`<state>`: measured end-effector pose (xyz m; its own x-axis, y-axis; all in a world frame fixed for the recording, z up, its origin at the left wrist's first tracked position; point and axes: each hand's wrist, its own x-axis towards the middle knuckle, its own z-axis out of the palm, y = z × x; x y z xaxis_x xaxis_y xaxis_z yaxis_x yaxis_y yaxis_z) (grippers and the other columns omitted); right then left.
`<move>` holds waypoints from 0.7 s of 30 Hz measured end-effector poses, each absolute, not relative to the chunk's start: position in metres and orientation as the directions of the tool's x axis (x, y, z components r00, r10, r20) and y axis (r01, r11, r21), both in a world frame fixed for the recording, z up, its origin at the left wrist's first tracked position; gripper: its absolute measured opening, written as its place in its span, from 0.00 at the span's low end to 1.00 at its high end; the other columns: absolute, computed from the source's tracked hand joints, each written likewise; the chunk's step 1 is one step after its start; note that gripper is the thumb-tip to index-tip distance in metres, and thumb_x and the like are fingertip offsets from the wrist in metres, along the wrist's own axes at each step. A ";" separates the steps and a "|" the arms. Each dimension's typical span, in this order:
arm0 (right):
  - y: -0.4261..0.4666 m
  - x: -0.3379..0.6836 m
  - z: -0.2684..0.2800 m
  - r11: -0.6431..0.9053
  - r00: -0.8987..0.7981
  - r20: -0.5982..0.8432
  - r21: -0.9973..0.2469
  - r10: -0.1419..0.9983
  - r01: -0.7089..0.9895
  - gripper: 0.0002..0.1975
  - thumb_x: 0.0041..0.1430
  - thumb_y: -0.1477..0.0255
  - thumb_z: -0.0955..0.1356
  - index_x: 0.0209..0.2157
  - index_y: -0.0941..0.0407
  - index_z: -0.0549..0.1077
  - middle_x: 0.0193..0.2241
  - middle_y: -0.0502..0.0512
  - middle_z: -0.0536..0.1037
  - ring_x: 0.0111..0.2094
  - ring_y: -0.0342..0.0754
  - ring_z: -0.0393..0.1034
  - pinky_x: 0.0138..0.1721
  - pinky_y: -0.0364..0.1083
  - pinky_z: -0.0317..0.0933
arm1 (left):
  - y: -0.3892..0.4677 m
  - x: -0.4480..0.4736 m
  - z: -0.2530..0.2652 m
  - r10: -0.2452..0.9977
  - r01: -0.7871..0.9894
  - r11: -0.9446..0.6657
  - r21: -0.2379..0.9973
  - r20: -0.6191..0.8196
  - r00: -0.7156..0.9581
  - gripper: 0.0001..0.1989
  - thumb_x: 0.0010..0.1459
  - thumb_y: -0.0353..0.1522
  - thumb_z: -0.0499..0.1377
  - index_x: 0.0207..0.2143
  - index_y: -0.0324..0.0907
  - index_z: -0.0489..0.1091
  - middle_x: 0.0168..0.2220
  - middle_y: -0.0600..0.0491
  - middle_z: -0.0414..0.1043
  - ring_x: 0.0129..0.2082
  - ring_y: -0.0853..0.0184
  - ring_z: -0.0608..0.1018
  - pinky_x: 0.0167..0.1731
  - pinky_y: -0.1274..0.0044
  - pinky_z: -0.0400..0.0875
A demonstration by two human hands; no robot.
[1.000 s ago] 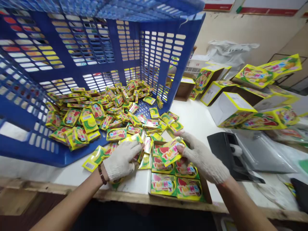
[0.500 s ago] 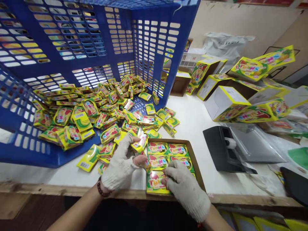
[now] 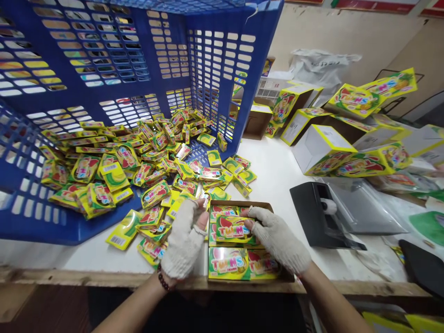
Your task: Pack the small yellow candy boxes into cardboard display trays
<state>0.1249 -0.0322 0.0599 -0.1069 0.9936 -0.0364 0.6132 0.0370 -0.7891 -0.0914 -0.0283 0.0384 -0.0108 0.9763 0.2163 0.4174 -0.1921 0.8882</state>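
Note:
My right hand (image 3: 279,238), in a knitted white glove with bare fingertips, grips a small yellow-green Twins pack (image 3: 234,230) over the cardboard tray (image 3: 287,276). Flat packs (image 3: 227,262) lie side by side in the tray, with a row along its near edge. The held pack and my fingers hide part of the middle and far rows. Just left of the tray is my left hand (image 3: 183,238), gloved the same way. Its thumb and fingers are apart, with no pack seen between them. Loose packs (image 3: 152,247) lie beside that hand.
A big blue crate (image 3: 83,229) lies on its side at the left, packs (image 3: 126,155) spilling out onto the white table (image 3: 268,162). Printed boxes (image 3: 324,148) stand at the back right. A black tape dispenser (image 3: 314,215) sits right of the tray, beside clear plastic (image 3: 360,206).
My right hand has moved from the near row to over the middle of the tray and now holds a pack. Another pack now shows in the near row. My left hand no longer shows a pack.

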 end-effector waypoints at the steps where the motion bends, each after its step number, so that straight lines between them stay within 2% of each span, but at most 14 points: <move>1: -0.027 0.126 0.057 0.035 -0.131 -0.065 -0.766 0.989 0.642 0.13 0.58 0.68 0.63 0.40 0.54 0.77 0.40 0.55 0.80 0.43 0.52 0.74 0.46 0.51 0.67 | -0.023 -0.101 0.037 0.957 0.529 -0.250 0.811 0.289 0.010 0.13 0.62 0.36 0.52 0.47 0.43 0.68 0.43 0.49 0.70 0.46 0.61 0.73 0.48 0.68 0.69; 3: -0.019 0.125 0.049 0.050 -0.185 -0.106 -0.729 0.977 0.682 0.12 0.58 0.70 0.64 0.38 0.55 0.78 0.39 0.55 0.81 0.41 0.52 0.74 0.45 0.50 0.67 | -0.013 -0.123 0.035 0.931 0.722 -0.327 0.610 0.339 0.136 0.10 0.58 0.30 0.52 0.41 0.43 0.70 0.40 0.48 0.69 0.44 0.59 0.72 0.47 0.67 0.69; 5: -0.016 0.119 0.041 0.117 -0.250 -0.099 -0.682 0.963 0.721 0.10 0.58 0.72 0.65 0.35 0.55 0.79 0.37 0.55 0.80 0.40 0.51 0.73 0.44 0.49 0.66 | -0.005 -0.142 0.033 0.913 0.821 -0.400 0.406 0.249 0.322 0.14 0.50 0.24 0.53 0.38 0.43 0.71 0.40 0.48 0.68 0.43 0.58 0.72 0.44 0.66 0.70; 7: -0.016 0.112 0.035 0.186 -0.282 -0.057 -0.624 0.958 0.759 0.09 0.58 0.73 0.66 0.31 0.55 0.79 0.34 0.55 0.78 0.39 0.50 0.71 0.43 0.48 0.65 | 0.000 -0.153 0.029 0.872 0.840 -0.489 0.236 0.126 0.473 0.19 0.43 0.23 0.54 0.39 0.44 0.71 0.42 0.48 0.69 0.44 0.56 0.71 0.46 0.63 0.68; 9: -0.017 0.107 0.032 0.222 -0.293 -0.033 -0.574 0.956 0.788 0.10 0.59 0.72 0.66 0.28 0.56 0.79 0.34 0.56 0.76 0.37 0.49 0.70 0.42 0.48 0.65 | 0.002 -0.157 0.024 0.848 0.840 -0.530 0.113 0.083 0.524 0.23 0.41 0.22 0.55 0.42 0.45 0.71 0.46 0.46 0.69 0.48 0.54 0.70 0.52 0.59 0.65; 12: -0.019 0.106 0.032 0.251 -0.330 -0.050 -0.544 0.942 0.800 0.12 0.61 0.71 0.64 0.31 0.55 0.80 0.34 0.57 0.76 0.37 0.50 0.70 0.42 0.49 0.65 | 0.009 -0.156 0.014 0.891 0.895 -0.443 0.046 0.130 0.435 0.28 0.43 0.20 0.53 0.48 0.44 0.69 0.51 0.43 0.67 0.53 0.52 0.69 0.53 0.58 0.64; 14: -0.020 0.108 0.031 0.266 -0.346 -0.049 -0.541 0.937 0.798 0.12 0.62 0.71 0.64 0.33 0.55 0.80 0.35 0.58 0.77 0.39 0.51 0.70 0.44 0.50 0.65 | 0.014 -0.157 0.008 0.916 0.919 -0.384 0.086 0.162 0.368 0.28 0.44 0.19 0.53 0.49 0.43 0.69 0.53 0.42 0.67 0.52 0.53 0.70 0.51 0.60 0.68; 16: -0.022 0.111 0.028 0.249 -0.320 -0.034 -0.553 0.947 0.795 0.12 0.61 0.71 0.64 0.36 0.55 0.80 0.37 0.59 0.77 0.41 0.52 0.71 0.46 0.51 0.65 | 0.018 -0.162 0.004 0.920 0.909 -0.365 0.201 0.226 0.320 0.23 0.47 0.22 0.54 0.47 0.44 0.70 0.52 0.43 0.68 0.51 0.55 0.72 0.51 0.62 0.69; 17: -0.022 0.113 0.026 0.229 -0.286 -0.013 -0.567 0.958 0.792 0.12 0.60 0.71 0.64 0.38 0.55 0.79 0.38 0.59 0.78 0.42 0.53 0.71 0.46 0.51 0.66 | 0.019 -0.165 0.003 0.920 0.885 -0.360 0.295 0.270 0.284 0.20 0.50 0.24 0.54 0.46 0.44 0.70 0.51 0.44 0.69 0.50 0.56 0.73 0.51 0.63 0.70; 19: -0.023 0.115 0.024 0.189 -0.196 0.057 -0.616 0.979 0.765 0.13 0.58 0.70 0.64 0.41 0.55 0.78 0.40 0.59 0.78 0.43 0.53 0.72 0.47 0.52 0.66 | 0.017 -0.171 0.006 0.938 0.774 -0.299 0.558 0.320 0.131 0.14 0.55 0.31 0.54 0.45 0.44 0.71 0.47 0.47 0.73 0.49 0.58 0.74 0.52 0.64 0.70; 21: -0.025 0.113 0.027 0.164 -0.109 0.124 -0.685 0.986 0.710 0.14 0.58 0.68 0.63 0.42 0.54 0.77 0.42 0.59 0.79 0.45 0.54 0.72 0.49 0.52 0.66 | 0.012 -0.170 0.014 0.977 0.486 -0.160 0.859 0.208 -0.046 0.15 0.58 0.38 0.54 0.46 0.44 0.70 0.46 0.47 0.74 0.50 0.57 0.75 0.52 0.63 0.70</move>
<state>0.1135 -0.0250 0.0267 -0.1089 0.9863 0.1237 0.7098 0.1643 -0.6850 -0.1699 0.0117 0.0139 -0.0459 0.9770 0.2084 0.4860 -0.1604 0.8591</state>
